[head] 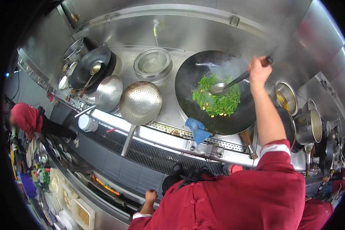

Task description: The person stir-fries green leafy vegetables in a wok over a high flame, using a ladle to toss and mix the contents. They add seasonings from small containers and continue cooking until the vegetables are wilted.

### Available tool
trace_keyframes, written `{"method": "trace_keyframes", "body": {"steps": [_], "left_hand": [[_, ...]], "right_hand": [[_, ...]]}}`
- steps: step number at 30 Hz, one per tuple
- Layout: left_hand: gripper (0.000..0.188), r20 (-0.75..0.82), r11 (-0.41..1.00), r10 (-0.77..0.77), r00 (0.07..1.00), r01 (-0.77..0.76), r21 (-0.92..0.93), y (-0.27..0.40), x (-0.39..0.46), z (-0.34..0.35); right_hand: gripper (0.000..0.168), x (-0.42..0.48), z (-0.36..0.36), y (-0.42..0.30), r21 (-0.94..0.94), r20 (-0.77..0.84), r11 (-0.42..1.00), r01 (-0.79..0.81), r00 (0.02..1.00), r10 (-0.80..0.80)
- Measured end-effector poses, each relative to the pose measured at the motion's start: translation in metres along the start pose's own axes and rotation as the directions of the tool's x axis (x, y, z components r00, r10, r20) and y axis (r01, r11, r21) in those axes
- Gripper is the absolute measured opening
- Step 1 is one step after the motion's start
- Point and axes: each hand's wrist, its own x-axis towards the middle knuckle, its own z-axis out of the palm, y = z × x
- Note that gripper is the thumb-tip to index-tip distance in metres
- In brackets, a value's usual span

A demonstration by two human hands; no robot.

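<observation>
My right hand (259, 70) grips the wooden-ended handle of a metal cooking ladle (217, 88). The ladle's bowl rests on chopped green vegetables with pale pieces (221, 103) in a large black wok (189, 92), and steam rises from them. Low at my side, away from the stove, my left hand (151, 196) is closed with nothing visible in it. A blue cloth (197, 130) lies over the wok's near rim.
Left of the wok are two perforated strainers (141, 102) (109, 91), a water-filled pot (152, 64) under a running tap and a second wok (87, 67) holding a ladle. A bamboo brush (248, 143), an oil bowl (286, 97) and a steel pot (308, 126) stand right. A co-worker (27, 119) bends at far left.
</observation>
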Motion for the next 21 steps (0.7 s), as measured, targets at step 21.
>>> {"method": "trace_keyframes", "body": {"steps": [21], "left_hand": [[0.029, 0.033, 0.994, -0.098, 0.995, 0.099, -0.038, -0.009, -0.015, -0.009]], "right_hand": [[0.022, -0.039, -0.103, -0.070, -0.022, 0.220, 1.000, 0.007, 0.975, -0.002]]}}
